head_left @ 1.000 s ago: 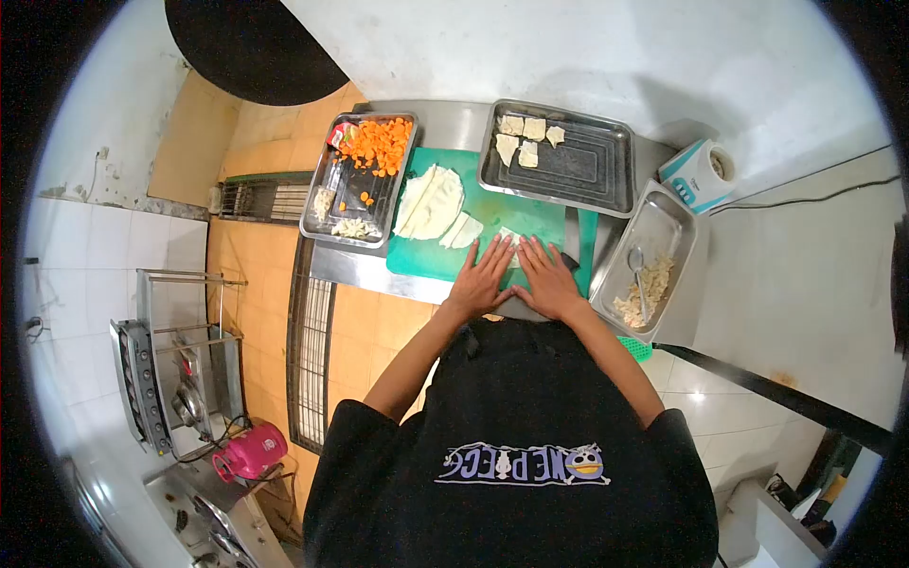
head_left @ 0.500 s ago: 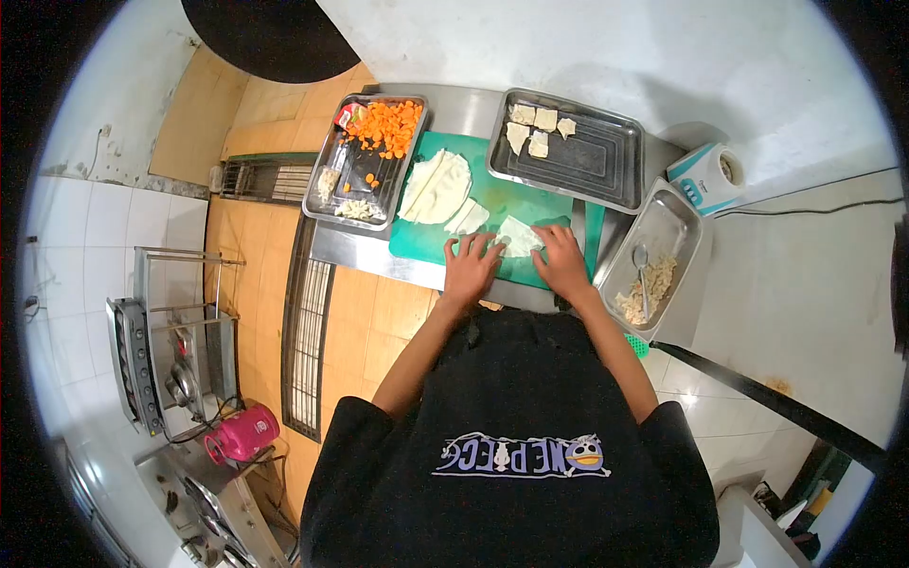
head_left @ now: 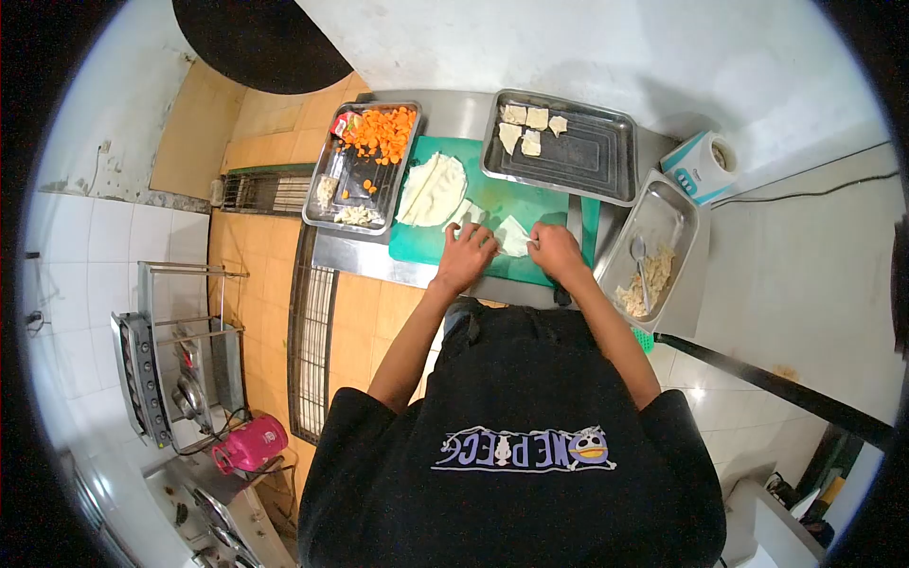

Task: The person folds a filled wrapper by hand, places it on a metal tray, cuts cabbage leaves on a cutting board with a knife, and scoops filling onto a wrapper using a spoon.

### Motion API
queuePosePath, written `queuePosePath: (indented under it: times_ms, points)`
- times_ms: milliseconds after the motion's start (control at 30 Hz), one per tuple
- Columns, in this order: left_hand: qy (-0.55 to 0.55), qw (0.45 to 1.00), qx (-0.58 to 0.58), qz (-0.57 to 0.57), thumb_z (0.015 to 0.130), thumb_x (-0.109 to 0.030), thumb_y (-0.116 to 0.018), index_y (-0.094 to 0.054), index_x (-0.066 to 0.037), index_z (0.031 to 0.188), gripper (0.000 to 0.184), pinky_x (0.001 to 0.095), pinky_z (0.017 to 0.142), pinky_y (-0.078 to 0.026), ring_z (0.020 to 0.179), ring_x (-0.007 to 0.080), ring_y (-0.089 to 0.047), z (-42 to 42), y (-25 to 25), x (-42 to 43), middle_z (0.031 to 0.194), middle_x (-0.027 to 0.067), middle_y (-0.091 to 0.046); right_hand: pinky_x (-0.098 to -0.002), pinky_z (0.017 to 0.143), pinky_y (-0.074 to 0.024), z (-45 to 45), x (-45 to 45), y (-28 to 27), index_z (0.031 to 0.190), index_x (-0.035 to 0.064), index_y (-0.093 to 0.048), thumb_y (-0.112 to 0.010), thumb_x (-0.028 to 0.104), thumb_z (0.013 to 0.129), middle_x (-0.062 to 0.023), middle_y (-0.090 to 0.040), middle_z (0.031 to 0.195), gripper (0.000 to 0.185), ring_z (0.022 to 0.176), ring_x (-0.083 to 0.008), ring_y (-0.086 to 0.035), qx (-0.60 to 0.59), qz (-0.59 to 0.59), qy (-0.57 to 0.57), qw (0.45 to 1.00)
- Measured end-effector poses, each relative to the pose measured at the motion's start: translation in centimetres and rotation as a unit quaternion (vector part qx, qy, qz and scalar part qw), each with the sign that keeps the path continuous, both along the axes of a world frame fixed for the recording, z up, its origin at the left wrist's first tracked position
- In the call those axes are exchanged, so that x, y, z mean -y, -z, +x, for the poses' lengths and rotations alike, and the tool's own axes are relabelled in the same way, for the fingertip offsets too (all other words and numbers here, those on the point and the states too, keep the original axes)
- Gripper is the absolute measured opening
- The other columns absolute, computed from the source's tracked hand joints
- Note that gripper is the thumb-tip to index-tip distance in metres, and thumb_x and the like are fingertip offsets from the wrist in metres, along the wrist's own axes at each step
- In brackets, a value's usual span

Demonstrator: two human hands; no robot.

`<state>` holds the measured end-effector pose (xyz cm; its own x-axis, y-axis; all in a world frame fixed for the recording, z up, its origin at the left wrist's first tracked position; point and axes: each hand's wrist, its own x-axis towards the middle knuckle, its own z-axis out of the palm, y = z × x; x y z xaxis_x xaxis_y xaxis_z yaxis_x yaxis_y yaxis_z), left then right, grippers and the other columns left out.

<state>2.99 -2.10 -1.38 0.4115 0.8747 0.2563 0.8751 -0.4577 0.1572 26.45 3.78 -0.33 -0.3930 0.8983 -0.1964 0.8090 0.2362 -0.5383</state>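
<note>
On the green cutting board, a small pale piece of dough sheet lies between my two hands, one side folded up. My right hand pinches its right edge between thumb and fingers. My left hand has its fingers bent, with the thumb side at the dough's left edge; its exact grip is partly hidden. Behind the left fingers lies another cut dough piece. A larger folded round of dough rests farther left on the board.
A metal tray at left holds chopped carrots and pale chopped bits. Several dough pieces lie in the back tray. At right stands a steel pan with pale filling and a spoon, near a white-and-blue appliance.
My right fingers have closed on the dough's right edge and folded that side up. My left hand has shifted slightly left. The whole view has shifted a little.
</note>
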Motion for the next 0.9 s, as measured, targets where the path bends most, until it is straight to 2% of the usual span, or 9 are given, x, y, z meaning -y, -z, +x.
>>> queuePosePath:
  times_ms: [100,167,300,400,467,500,600,733,900]
  points:
    - [0.001,1.000,-0.012,-0.007,0.093,-0.027,-0.073,-0.070,-0.016,0.110,0.020,0.0585,0.103,-0.037,0.120,0.0232,-0.056,-0.2,-0.2,0.2,0.118,0.0003,-0.063,-0.0546,0.086,-0.0571,0.2,0.9,-1.8,0.107,0.0043,-0.069,-0.074,0.023,0.088,-0.0215,-0.074,0.098,0.027,0.095,-0.0433,-0.071,0.019,0.012,0.008,1.000]
    - [-0.006,0.999,0.028,-0.026,0.093,-0.027,-0.073,-0.068,-0.016,0.113,0.023,0.0581,0.104,-0.037,0.122,0.0241,-0.054,-0.1,-1.3,0.6,0.121,0.0009,-0.063,-0.0540,0.085,-0.0569,1.0,1.7,-2.5,0.106,0.0047,-0.069,-0.073,0.023,0.089,-0.0199,-0.074,0.093,0.025,0.092,-0.0421,-0.071,-0.067,0.110,0.026,0.991]
    - [-0.026,0.997,0.058,-0.044,0.093,-0.026,-0.074,-0.067,-0.017,0.115,0.025,0.0576,0.104,-0.036,0.123,0.0247,-0.053,0.7,-1.7,1.4,0.122,0.0004,-0.062,-0.0520,0.085,-0.0556,5.0,2.8,-6.1,0.106,0.0065,-0.070,-0.072,0.023,0.090,-0.0166,-0.073,0.090,0.023,0.093,-0.0404,-0.069,-0.106,0.047,0.109,0.987]
    - [-0.026,0.994,0.095,-0.048,0.093,-0.024,-0.074,-0.067,-0.017,0.114,0.024,0.0567,0.103,-0.036,0.125,0.0267,-0.053,1.8,-1.6,2.3,0.123,0.0025,-0.063,-0.0507,0.086,-0.0534,10.2,3.5,-6.8,0.103,0.0081,-0.071,-0.071,0.024,0.091,-0.0138,-0.073,0.091,0.020,0.095,-0.0389,-0.068,-0.104,-0.001,0.230,0.968]
    - [-0.024,0.992,0.112,-0.045,0.091,-0.022,-0.076,-0.069,-0.016,0.108,0.020,0.0560,0.101,-0.037,0.121,0.0270,-0.056,2.7,-1.8,2.8,0.118,0.0023,-0.065,-0.0502,0.085,-0.0515,14.5,4.1,-6.2,0.099,0.0105,-0.073,-0.071,0.026,0.091,-0.0111,-0.072,0.092,0.017,0.095,-0.0355,-0.067,0.040,0.085,0.262,0.961]
    - [-0.007,0.992,0.116,-0.050,0.091,-0.022,-0.076,-0.069,-0.016,0.108,0.020,0.0560,0.101,-0.037,0.121,0.0270,-0.056,3.2,-1.5,3.0,0.118,0.0023,-0.065,-0.0502,0.085,-0.0515,16.1,4.7,-5.8,0.099,0.0105,-0.073,-0.071,0.026,0.091,-0.0111,-0.072,0.092,0.017,0.095,-0.0355,-0.067,0.047,0.082,0.278,0.956]
    - [-0.029,0.990,0.139,-0.018,0.090,-0.017,-0.077,-0.072,-0.016,0.101,0.013,0.0541,0.097,-0.037,0.116,0.0267,-0.057,4.7,-0.7,3.3,0.109,-0.0003,-0.068,-0.0490,0.084,-0.0487,19.4,5.7,-5.1,0.097,0.0151,-0.074,-0.074,0.033,0.089,-0.0086,-0.070,0.089,0.020,0.099,-0.0324,-0.066,0.192,0.116,0.265,0.938]
    - [-0.043,0.986,0.155,-0.035,0.089,-0.017,-0.077,-0.073,-0.016,0.101,0.013,0.0541,0.097,-0.037,0.116,0.0263,-0.057,6.7,-0.8,3.6,0.109,-0.0003,-0.067,-0.0502,0.085,-0.0483,20.3,6.0,-4.6,0.092,0.0150,-0.076,-0.075,0.036,0.088,-0.0087,-0.071,0.090,0.021,0.099,-0.0343,-0.065,0.243,0.084,0.263,0.930]
    - [-0.060,0.981,0.178,-0.052,0.091,-0.017,-0.075,-0.073,-0.015,0.103,0.013,0.0518,0.098,-0.036,0.114,0.0261,-0.057,7.9,-1.8,4.8,0.110,-0.0004,-0.068,-0.0509,0.093,-0.0432,20.6,6.0,-4.0,0.085,0.0157,-0.081,-0.076,0.039,0.086,-0.0110,-0.075,0.090,0.024,0.101,-0.0336,-0.064,0.288,0.116,0.195,0.930]
